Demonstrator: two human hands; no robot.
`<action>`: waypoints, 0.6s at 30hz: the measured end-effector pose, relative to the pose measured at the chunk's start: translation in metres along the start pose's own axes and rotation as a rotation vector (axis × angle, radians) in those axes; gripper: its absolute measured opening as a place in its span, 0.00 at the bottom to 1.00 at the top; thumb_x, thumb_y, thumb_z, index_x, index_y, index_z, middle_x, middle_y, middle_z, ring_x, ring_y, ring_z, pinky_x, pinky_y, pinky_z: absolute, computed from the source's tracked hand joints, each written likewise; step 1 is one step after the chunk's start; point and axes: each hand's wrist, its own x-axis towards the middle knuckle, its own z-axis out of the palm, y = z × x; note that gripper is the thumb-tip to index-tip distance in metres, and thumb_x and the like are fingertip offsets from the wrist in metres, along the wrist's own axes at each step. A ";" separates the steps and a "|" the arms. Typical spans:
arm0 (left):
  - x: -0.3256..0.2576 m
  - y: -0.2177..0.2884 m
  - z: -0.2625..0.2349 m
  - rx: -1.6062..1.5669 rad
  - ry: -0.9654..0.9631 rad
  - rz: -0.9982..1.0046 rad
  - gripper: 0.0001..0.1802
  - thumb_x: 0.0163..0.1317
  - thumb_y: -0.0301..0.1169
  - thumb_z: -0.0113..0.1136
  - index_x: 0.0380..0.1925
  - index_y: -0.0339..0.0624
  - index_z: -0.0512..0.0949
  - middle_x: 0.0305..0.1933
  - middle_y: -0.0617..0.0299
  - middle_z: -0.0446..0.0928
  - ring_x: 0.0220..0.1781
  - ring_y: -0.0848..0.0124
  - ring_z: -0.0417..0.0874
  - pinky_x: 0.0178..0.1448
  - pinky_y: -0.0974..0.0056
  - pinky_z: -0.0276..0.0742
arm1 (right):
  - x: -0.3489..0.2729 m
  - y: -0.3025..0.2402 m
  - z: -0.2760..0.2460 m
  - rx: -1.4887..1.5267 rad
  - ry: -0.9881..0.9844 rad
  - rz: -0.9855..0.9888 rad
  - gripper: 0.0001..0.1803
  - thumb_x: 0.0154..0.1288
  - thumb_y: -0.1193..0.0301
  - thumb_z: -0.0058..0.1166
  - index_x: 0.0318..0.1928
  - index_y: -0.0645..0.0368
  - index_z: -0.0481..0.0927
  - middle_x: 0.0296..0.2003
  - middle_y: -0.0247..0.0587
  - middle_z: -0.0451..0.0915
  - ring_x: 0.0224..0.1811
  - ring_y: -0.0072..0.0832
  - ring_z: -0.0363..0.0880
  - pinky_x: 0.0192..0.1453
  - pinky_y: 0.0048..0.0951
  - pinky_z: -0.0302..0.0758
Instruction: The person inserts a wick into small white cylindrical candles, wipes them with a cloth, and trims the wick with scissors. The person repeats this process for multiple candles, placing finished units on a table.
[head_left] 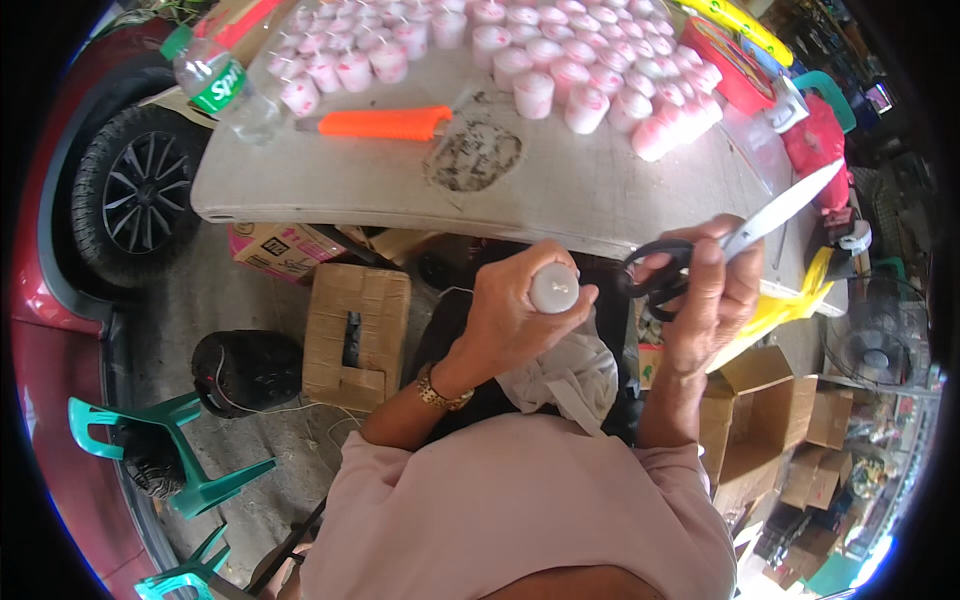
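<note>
My left hand (510, 315) is closed around a small white cup-shaped container (554, 288) with its round end facing up, held over a white cloth (565, 375) on my lap. My right hand (710, 295) grips black-handled scissors (745, 235), fingers through the loops, the blades pointing up and right over the table edge. The two hands are close together, just below the grey table's (400, 185) near edge.
Several pink-and-white small cups (560, 60) crowd the table's far side, with an orange-handled knife (385, 123), a plastic bottle (215, 80) and a red tub (728, 62). Cardboard boxes (355, 335) lie below, green plastic chairs (190, 470) at left, a car wheel (135, 190), a fan (875, 345) at right.
</note>
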 end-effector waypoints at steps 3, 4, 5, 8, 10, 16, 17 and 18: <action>0.001 0.003 0.000 0.041 -0.008 0.032 0.14 0.48 0.26 0.72 0.29 0.38 0.74 0.23 0.56 0.75 0.22 0.65 0.76 0.31 0.65 0.73 | 0.000 -0.004 0.016 -0.042 -0.166 -0.092 0.07 0.74 0.73 0.45 0.48 0.61 0.67 0.28 0.44 0.79 0.24 0.23 0.78 0.28 0.22 0.76; 0.001 0.003 0.000 0.029 -0.008 0.031 0.13 0.47 0.25 0.71 0.28 0.39 0.74 0.22 0.55 0.74 0.22 0.64 0.76 0.31 0.65 0.73 | 0.001 -0.007 0.020 -0.025 -0.171 -0.118 0.07 0.74 0.72 0.44 0.48 0.61 0.67 0.27 0.45 0.79 0.23 0.23 0.77 0.28 0.22 0.76; 0.002 0.003 -0.001 0.040 0.000 0.038 0.13 0.47 0.25 0.71 0.28 0.39 0.74 0.23 0.55 0.74 0.22 0.63 0.76 0.31 0.65 0.73 | 0.000 -0.011 0.022 -0.033 -0.168 -0.088 0.08 0.74 0.71 0.44 0.48 0.61 0.66 0.26 0.46 0.78 0.22 0.23 0.77 0.27 0.22 0.76; 0.003 0.001 -0.002 0.072 0.031 0.075 0.13 0.46 0.25 0.70 0.28 0.39 0.73 0.23 0.54 0.75 0.23 0.58 0.76 0.31 0.64 0.74 | 0.000 -0.020 0.027 0.013 0.016 -0.231 0.10 0.75 0.67 0.41 0.47 0.61 0.64 0.22 0.50 0.77 0.19 0.27 0.75 0.24 0.22 0.75; 0.003 -0.002 -0.001 0.085 0.037 0.104 0.13 0.46 0.25 0.70 0.27 0.39 0.73 0.24 0.53 0.75 0.24 0.55 0.77 0.30 0.63 0.74 | -0.004 -0.019 0.031 0.028 -0.011 -0.346 0.11 0.75 0.67 0.41 0.47 0.62 0.64 0.21 0.49 0.76 0.19 0.27 0.74 0.25 0.23 0.75; 0.006 -0.010 -0.001 0.289 0.202 0.257 0.12 0.46 0.27 0.72 0.25 0.41 0.75 0.21 0.57 0.74 0.20 0.64 0.77 0.28 0.67 0.73 | -0.014 -0.010 0.016 -0.977 -0.138 -0.465 0.09 0.72 0.71 0.47 0.47 0.64 0.71 0.30 0.39 0.79 0.29 0.30 0.77 0.26 0.26 0.75; 0.006 -0.010 -0.002 0.286 0.225 0.252 0.12 0.46 0.27 0.72 0.25 0.41 0.75 0.21 0.57 0.74 0.20 0.62 0.77 0.28 0.66 0.73 | -0.015 -0.014 0.007 -1.167 -0.050 -0.550 0.09 0.73 0.69 0.46 0.45 0.63 0.70 0.28 0.39 0.78 0.27 0.29 0.76 0.26 0.26 0.75; 0.007 -0.010 -0.002 0.285 0.251 0.260 0.12 0.45 0.28 0.72 0.25 0.42 0.75 0.20 0.57 0.74 0.20 0.60 0.77 0.28 0.66 0.73 | -0.014 -0.017 0.001 -1.352 0.049 -0.647 0.09 0.73 0.67 0.45 0.43 0.62 0.70 0.25 0.39 0.78 0.25 0.27 0.75 0.25 0.25 0.74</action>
